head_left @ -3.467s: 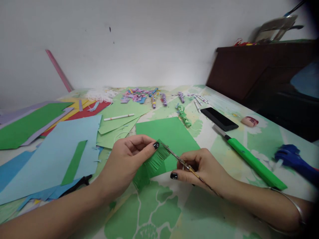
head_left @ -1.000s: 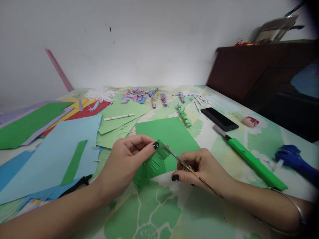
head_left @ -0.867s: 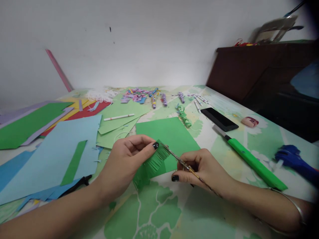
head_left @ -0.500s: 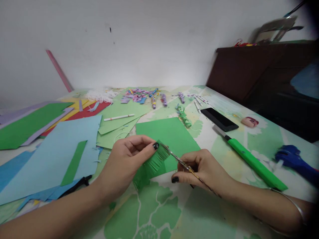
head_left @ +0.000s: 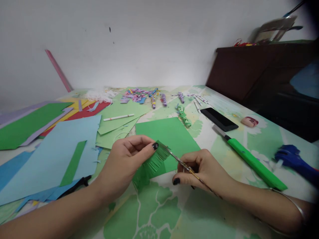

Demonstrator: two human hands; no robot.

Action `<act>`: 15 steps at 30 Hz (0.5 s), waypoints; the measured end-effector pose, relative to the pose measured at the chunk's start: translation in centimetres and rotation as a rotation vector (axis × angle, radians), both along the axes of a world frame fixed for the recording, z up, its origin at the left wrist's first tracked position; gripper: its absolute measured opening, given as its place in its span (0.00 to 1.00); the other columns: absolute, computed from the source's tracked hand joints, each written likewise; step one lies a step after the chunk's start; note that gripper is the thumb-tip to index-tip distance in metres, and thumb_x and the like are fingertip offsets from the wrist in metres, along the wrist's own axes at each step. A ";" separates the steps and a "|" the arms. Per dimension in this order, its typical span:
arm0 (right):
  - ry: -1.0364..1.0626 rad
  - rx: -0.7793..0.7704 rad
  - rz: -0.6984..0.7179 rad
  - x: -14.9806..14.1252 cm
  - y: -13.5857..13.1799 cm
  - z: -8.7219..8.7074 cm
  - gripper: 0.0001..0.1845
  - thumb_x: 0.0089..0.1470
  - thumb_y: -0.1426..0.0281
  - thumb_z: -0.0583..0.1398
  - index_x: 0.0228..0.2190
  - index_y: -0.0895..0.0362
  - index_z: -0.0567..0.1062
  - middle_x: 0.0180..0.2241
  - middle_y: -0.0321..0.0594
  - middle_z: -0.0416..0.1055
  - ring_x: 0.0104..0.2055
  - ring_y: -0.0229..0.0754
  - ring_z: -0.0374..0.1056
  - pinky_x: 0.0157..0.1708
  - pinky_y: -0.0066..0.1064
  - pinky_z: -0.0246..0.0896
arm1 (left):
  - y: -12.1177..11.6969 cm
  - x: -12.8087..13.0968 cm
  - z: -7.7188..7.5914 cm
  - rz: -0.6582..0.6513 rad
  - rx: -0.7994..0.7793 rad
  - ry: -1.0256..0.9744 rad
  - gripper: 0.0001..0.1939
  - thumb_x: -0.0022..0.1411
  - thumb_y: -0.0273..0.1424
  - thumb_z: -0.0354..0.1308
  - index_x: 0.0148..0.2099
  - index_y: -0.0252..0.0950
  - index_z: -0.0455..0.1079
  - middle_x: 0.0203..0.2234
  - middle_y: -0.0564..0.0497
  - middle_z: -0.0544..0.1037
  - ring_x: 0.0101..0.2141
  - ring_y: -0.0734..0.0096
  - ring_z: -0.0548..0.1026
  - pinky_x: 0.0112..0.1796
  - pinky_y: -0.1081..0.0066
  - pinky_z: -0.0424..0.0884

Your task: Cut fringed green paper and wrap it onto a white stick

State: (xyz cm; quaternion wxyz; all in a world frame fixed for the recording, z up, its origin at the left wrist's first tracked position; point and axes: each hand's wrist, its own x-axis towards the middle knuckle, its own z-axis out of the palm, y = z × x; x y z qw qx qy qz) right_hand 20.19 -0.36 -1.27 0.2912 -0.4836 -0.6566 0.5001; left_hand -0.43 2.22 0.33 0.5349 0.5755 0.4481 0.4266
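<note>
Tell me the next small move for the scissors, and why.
Probably guide the scissors a little further into the fringed green strip for one more narrow snip, stopping short of the left hand. Narrow slits already line the strip, the blade tips sit at its upper end, where some paper looks uncut, and the left hand pinches it close by.

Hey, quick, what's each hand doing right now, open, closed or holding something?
Left hand: closed, pinching a fringed green paper strip.
Right hand: closed, holding scissors, their blades pointing toward the strip.
</note>
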 end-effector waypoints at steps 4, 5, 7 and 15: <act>0.066 -0.033 0.025 -0.1 -0.3 0.3 0.20 0.37 0.59 0.69 0.21 0.63 0.72 0.15 0.29 0.54 0.19 0.30 0.48 0.17 0.23 0.41 | 0.0 0.0 0.0 0.033 0.009 -0.007 0.07 0.56 0.35 0.61 0.33 0.36 0.74 0.28 0.51 0.77 0.31 0.70 0.74 0.32 0.72 0.67; 0.068 -0.032 0.027 -0.1 -0.4 0.3 0.19 0.37 0.59 0.69 0.22 0.63 0.72 0.15 0.29 0.54 0.20 0.30 0.48 0.18 0.23 0.41 | 0.0 -0.1 0.0 0.038 0.007 -0.009 0.08 0.56 0.35 0.61 0.34 0.36 0.74 0.29 0.50 0.78 0.32 0.68 0.75 0.33 0.71 0.67; 0.072 -0.024 0.029 -0.1 -0.4 0.3 0.19 0.38 0.59 0.69 0.21 0.62 0.72 0.15 0.29 0.54 0.20 0.30 0.48 0.18 0.24 0.40 | 0.0 -0.1 -0.1 0.041 0.000 -0.020 0.08 0.56 0.36 0.61 0.35 0.36 0.74 0.30 0.49 0.79 0.33 0.65 0.76 0.35 0.69 0.68; 0.121 -0.056 0.027 0.1 -0.2 0.3 0.20 0.39 0.58 0.68 0.20 0.62 0.70 0.15 0.29 0.53 0.20 0.30 0.47 0.18 0.25 0.39 | 0.0 -0.1 -0.1 0.019 -0.009 -0.026 0.07 0.56 0.36 0.62 0.35 0.37 0.74 0.30 0.50 0.80 0.32 0.68 0.76 0.34 0.70 0.69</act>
